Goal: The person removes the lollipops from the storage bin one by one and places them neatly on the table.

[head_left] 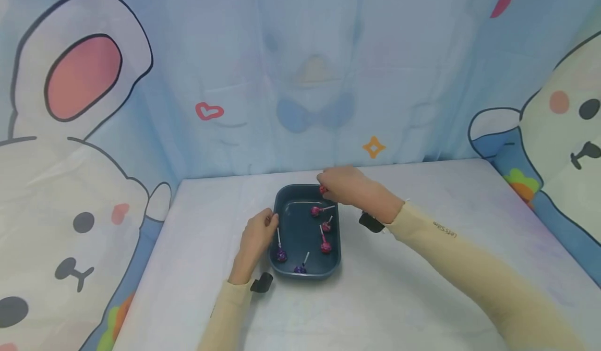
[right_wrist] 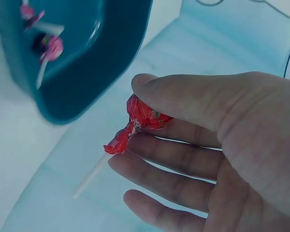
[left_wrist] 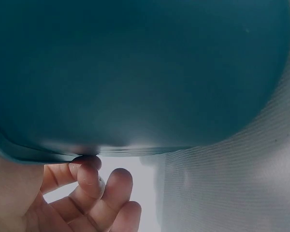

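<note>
At its left rim, a dark teal tray (head_left: 298, 228) is pinched by my left hand (head_left: 255, 240); the left wrist view shows a thumb and finger at the tray's edge. My right hand (head_left: 353, 187) is over the tray's far right corner and holds a red-wrapped lollipop (right_wrist: 144, 115) between thumb and fingers, its white stick pointing away from the palm. Inside the tray, three pinkish-red lollipops (head_left: 326, 246) lie along the right side. Two purple lollipops (head_left: 281, 255) lie towards the near end, one at the left wall and one by the near wall.
The tray stands on a table with a white cloth (head_left: 399, 299). Behind the table hangs a light blue curtain (head_left: 235, 43) printed with cartoon animals. A black wrist camera (head_left: 371, 222) sits under the right wrist, and another (head_left: 262, 282) is beside the left wrist.
</note>
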Available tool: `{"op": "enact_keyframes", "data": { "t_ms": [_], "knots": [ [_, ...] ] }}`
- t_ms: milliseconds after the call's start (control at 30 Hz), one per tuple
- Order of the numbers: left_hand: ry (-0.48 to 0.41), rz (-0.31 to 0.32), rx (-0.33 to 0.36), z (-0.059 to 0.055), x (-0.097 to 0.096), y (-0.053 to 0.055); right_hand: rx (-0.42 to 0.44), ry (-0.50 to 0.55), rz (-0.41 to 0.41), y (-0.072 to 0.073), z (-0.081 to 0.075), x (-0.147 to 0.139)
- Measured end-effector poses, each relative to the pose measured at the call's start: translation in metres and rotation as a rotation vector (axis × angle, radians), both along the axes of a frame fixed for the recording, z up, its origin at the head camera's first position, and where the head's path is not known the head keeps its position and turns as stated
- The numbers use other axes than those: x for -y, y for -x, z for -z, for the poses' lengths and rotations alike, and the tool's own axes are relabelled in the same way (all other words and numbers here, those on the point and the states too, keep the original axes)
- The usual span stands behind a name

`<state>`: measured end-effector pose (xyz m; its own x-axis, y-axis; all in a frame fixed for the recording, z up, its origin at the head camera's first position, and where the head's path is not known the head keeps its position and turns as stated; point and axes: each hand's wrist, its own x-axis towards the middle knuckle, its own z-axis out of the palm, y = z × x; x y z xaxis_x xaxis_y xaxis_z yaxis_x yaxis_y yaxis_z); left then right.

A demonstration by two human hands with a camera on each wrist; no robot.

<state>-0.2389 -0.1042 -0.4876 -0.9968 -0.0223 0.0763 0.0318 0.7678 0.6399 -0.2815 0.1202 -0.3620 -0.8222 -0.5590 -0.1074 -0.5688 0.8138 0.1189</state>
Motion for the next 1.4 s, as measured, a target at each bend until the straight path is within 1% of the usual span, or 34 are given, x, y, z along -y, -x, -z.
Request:
{"op": "enact_keyframes", "data": {
  "t_ms": [133, 200, 400, 600, 800, 867, 1000, 1100, 1200, 1400],
  "knots": [
    [0.0, -0.002, -0.007, 0.001, 0.001, 0.0, 0.032, 0.043, 0.053, 0.006, 0.001, -0.017],
    [0.003, -0.001, -0.003, 0.001, 0.001, 0.0, 0.038, 0.068, 0.066, 0.008, 0.003, -0.027],
    [0.005, 0.004, -0.006, 0.001, 0.002, 0.001, 0.067, 0.108, 0.112, 0.019, 0.015, -0.059],
    [0.008, 0.015, -0.02, 0.002, 0.002, 0.002, 0.097, 0.078, 0.161, 0.038, 0.034, -0.086],
    [0.005, 0.016, -0.023, 0.002, 0.003, 0.002, 0.17, 0.067, 0.214, 0.056, 0.054, -0.103],
    [0.0, 0.016, -0.019, 0.002, 0.002, 0.001, 0.18, 0.06, 0.237, 0.062, 0.063, -0.109],
    [-0.007, 0.018, -0.008, 0.003, 0.002, 0.001, 0.227, 0.031, 0.319, 0.073, 0.077, -0.121],
    [-0.008, 0.016, -0.004, 0.002, 0.003, 0.002, 0.264, 0.02, 0.353, 0.078, 0.084, -0.127],
    [-0.01, 0.014, -0.006, 0.001, 0.002, 0.001, 0.279, 0.024, 0.358, 0.079, 0.09, -0.132],
    [-0.006, 0.014, -0.003, 0.002, 0.002, 0.002, 0.305, 0.034, 0.392, 0.079, 0.094, -0.137]
  ]
}}
